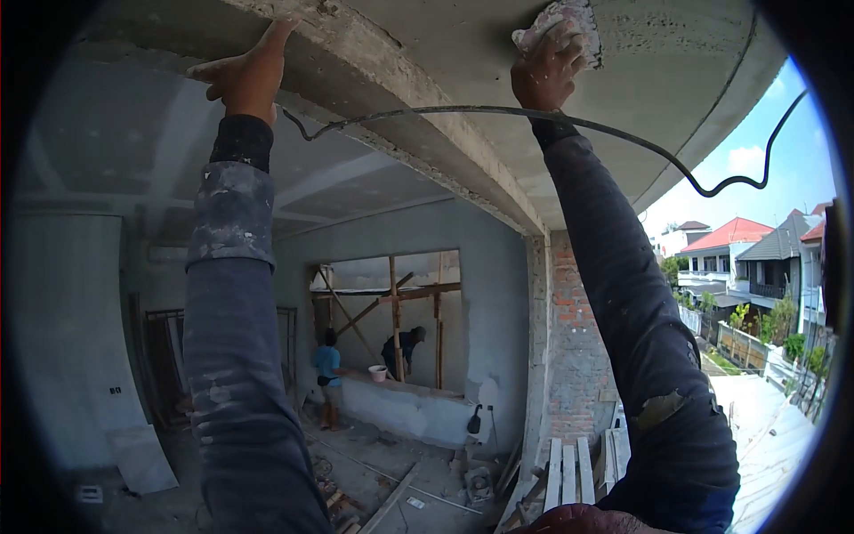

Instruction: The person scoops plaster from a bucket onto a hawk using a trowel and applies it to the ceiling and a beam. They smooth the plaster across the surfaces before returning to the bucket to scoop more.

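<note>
Both my arms reach up to a grey plastered ceiling (658,53). My right hand (544,73) grips a whitish sponge or float (564,25) pressed flat against the ceiling. My left hand (245,76) rests with its fingers spread against the concrete beam (400,98) that runs across the ceiling. A bent black wire (623,138) hangs in a curve below the beam and passes in front of my right wrist. My dark sleeves are spattered with plaster.
Below, two people (327,374) work at a low wall under wooden scaffolding (396,307), with a white bucket (378,373) on the wall. A brick column (574,338) stands to the right. Planks (569,472) lie on the littered floor. Houses (738,254) show outside at right.
</note>
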`<action>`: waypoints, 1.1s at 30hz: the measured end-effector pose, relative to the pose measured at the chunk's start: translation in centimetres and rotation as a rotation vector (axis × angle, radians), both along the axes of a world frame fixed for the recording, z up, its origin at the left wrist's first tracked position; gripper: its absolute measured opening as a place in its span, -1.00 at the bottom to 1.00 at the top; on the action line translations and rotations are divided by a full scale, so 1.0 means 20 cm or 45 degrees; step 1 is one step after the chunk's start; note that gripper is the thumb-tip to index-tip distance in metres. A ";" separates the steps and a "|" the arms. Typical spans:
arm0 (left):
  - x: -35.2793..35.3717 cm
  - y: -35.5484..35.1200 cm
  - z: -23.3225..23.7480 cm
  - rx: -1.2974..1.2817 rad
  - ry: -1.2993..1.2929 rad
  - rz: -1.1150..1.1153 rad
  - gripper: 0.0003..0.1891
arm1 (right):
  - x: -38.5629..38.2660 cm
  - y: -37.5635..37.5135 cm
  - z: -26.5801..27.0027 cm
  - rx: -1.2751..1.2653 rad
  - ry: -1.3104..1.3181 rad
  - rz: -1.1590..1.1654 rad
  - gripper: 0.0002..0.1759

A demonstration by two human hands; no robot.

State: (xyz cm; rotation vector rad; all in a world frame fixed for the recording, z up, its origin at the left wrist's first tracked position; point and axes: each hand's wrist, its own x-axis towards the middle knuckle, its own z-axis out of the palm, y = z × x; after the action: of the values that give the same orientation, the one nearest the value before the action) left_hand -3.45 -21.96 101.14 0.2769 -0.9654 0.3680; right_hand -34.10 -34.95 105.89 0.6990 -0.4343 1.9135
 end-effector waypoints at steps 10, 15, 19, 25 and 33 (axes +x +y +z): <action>0.09 -0.02 0.05 0.064 -0.126 0.046 0.55 | 0.21 -0.20 -0.18 -0.045 0.338 -0.103 -0.20; 0.01 0.06 -0.02 0.086 0.045 0.007 0.62 | -0.10 -0.07 -0.45 0.036 0.450 -0.134 -0.20; 0.02 0.06 0.00 0.138 0.011 0.022 0.60 | -0.58 0.18 -0.42 0.070 0.151 -0.085 -0.20; 0.04 0.02 0.04 0.141 0.178 -0.023 0.61 | -0.98 0.35 -0.24 -0.119 0.281 -0.116 -0.23; 0.07 0.02 0.05 0.135 0.042 0.010 0.58 | -0.39 0.22 -0.24 0.075 0.375 0.053 -0.23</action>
State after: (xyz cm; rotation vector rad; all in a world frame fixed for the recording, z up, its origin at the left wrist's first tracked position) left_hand -1.98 -21.47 102.09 0.3824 -0.9528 0.3185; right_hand -41.93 -30.64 101.07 1.0183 -0.2931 1.8052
